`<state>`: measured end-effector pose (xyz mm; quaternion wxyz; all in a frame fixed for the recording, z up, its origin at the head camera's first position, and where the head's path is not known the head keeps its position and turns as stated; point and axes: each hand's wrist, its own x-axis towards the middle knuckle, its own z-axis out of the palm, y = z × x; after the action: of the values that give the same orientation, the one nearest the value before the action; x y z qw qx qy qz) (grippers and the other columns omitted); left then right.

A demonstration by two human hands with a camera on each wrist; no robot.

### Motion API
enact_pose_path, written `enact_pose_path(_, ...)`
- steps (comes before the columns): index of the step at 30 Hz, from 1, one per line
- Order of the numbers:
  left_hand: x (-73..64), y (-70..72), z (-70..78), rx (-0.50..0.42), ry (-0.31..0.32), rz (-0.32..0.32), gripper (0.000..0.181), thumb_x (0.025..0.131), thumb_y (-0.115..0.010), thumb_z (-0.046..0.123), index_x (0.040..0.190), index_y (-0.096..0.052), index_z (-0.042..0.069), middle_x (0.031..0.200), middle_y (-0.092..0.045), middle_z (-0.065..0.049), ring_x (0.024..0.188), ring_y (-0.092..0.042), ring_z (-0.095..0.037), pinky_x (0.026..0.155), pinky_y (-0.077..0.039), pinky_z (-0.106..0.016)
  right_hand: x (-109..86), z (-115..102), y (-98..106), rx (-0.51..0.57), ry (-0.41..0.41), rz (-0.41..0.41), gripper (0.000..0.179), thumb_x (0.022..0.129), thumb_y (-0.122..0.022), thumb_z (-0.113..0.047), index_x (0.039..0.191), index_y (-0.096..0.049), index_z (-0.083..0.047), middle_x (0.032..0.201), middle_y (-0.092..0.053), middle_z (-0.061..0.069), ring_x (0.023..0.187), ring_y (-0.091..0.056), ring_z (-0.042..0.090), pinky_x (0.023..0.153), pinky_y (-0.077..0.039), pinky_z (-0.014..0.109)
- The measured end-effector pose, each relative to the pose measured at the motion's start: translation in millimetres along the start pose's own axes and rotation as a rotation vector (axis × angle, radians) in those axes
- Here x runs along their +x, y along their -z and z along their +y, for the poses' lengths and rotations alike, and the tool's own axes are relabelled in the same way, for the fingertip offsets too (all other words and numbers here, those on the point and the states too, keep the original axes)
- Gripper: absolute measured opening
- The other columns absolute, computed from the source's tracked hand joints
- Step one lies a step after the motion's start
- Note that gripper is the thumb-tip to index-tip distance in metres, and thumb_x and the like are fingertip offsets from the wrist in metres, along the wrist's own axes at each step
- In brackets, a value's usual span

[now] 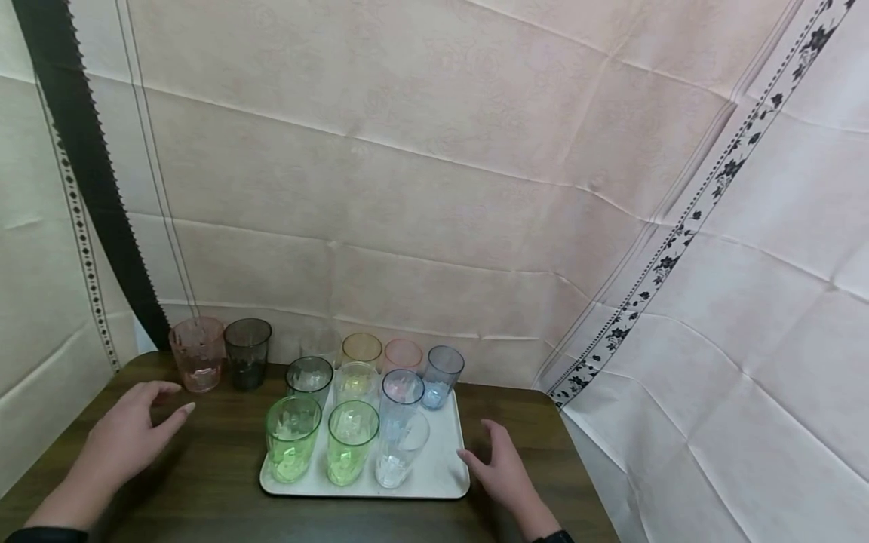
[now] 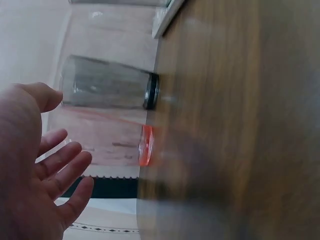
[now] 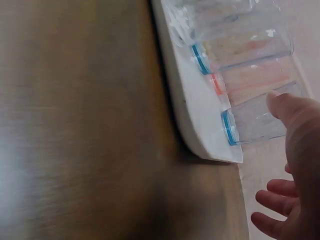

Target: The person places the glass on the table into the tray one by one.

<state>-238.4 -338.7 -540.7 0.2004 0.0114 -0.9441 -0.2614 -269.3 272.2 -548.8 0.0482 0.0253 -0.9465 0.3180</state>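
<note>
My left hand (image 1: 129, 434) hovers over the table's left side, thumb and fingers spread, holding nothing. Just beyond it stand a pink glass (image 1: 197, 354) and a dark grey glass (image 1: 247, 354); in the left wrist view the pink glass (image 2: 107, 142) lies past the fingertips. My right hand (image 1: 504, 471) is loosely spread and holds nothing, beside the right edge of a white tray (image 1: 441, 452). Several tumblers stand on that tray, among them a green glass (image 1: 293, 437), a second green glass (image 1: 351, 441), a clear glass (image 1: 400, 456) and a blue glass (image 1: 443, 373).
Also on the tray are a grey glass (image 1: 309, 377), a yellow-rimmed glass (image 1: 362, 347) and a pink-rimmed glass (image 1: 403, 353). The dark wooden table (image 1: 204, 490) ends at a pale cloth (image 1: 407, 188) hanging behind it and at both sides.
</note>
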Motion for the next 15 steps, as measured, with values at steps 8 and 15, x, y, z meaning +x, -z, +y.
enact_pose_path(8,20.1,0.7,-16.5,-0.007,0.036,0.018,0.066,0.101,-0.065,0.044,0.131,-0.052,-0.013,0.126,-0.049,-0.038,0.109,-0.049,-0.055,0.077,-0.046,-0.069,-42.9,8,3,-0.156,0.088,0.004,0.085,0.091,-0.072,-0.059,0.149,-0.046,-0.002,0.146,-0.052,0.02,0.131,-0.053,0.037,0.1,-0.05,0.058)
enact_pose_path(15,34.7,-1.0,-28.0,-0.019,0.069,-0.043,0.084,0.102,-0.058,0.054,0.137,-0.043,-0.021,0.131,-0.04,-0.048,0.115,-0.041,-0.063,0.082,-0.042,-0.076,-58.3,13,1,-0.296,0.182,0.017,0.082,0.09,-0.071,-0.064,0.144,-0.053,-0.005,0.14,-0.057,0.017,0.122,-0.059,0.035,0.095,-0.054,0.056)
